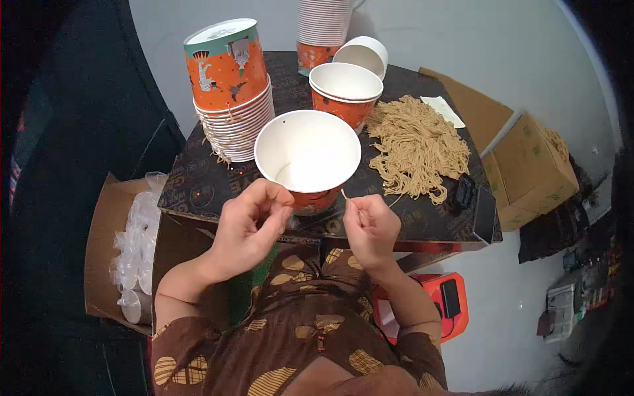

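A paper cup (310, 148) with a white inside and an orange printed outside stands open end up at the table's near edge. A small hole shows below its far rim. My left hand (254, 224) is at the cup's near left side, thumb and forefinger closed in a pinch; whatever they hold, if anything, is too small to make out. To the cup's near right, my right hand (374, 231) is closed on a thin beige string (344, 194), whose short end sticks up from the fingers. A tangled heap of similar strings (422, 148) lies to the right.
Upside-down orange cups (231, 99) form a stack at left, string ends hanging from their rims. More cups (347, 82) stand behind, near a tall stack (323, 26). A black object (465, 191) lies by the strings. Cardboard boxes (99, 264) flank the table; a red stool (456, 284) is below.
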Tool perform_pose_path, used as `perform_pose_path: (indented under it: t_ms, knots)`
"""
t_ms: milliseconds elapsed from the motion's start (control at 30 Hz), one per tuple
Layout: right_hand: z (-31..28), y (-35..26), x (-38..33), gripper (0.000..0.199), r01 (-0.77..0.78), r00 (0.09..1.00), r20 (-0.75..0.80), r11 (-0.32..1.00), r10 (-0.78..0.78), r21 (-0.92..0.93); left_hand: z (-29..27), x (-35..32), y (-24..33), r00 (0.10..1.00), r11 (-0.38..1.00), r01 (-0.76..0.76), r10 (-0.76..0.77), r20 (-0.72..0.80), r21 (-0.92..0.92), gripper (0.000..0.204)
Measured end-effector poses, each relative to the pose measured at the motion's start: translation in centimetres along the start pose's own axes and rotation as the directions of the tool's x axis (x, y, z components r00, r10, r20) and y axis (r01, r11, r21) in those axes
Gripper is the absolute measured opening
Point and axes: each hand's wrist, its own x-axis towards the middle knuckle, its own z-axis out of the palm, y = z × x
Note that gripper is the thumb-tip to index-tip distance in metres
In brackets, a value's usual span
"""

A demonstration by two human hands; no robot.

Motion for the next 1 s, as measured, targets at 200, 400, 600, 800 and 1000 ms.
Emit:
perform_pose_path:
  t_ms: [200,400,600,800,1000]
  knots:
    - [0.4,-0.5,0.4,0.016,-0.068,0.997,0.027,0.997,0.069,-0.042,-0.6,0.2,0.2,0.999,0.997,-0.031,0.033,-0.018,0.074,0.009]
    - [0.6,-0.4,0.5,0.017,-0.059,0.998,0.026,0.998,0.06,-0.031,-0.8,0.2,0.0,1.0,0.999,-0.02,0.021,-0.022,0.045,0.008]
    - [0.7,-0.7,0.8,0.016,-0.066,0.997,0.033,0.997,0.067,-0.025,-1.1,0.6,0.0,0.999,0.998,-0.028,0.029,-0.03,0.051,0.007]
    - [1.3,0.1,1.2,0.009,0.026,1.0,-0.01,0.999,-0.026,-0.047,-2.1,5.9,1.9,0.953,0.836,-0.295,0.295,0.075,0.462,0.014]
    - [1.8,0.4,1.7,0.01,0.111,0.993,-0.021,0.987,-0.114,-0.116,-2.4,11.7,0.9,0.808,0.81,-0.366,0.033,0.588,0.458,0.033]
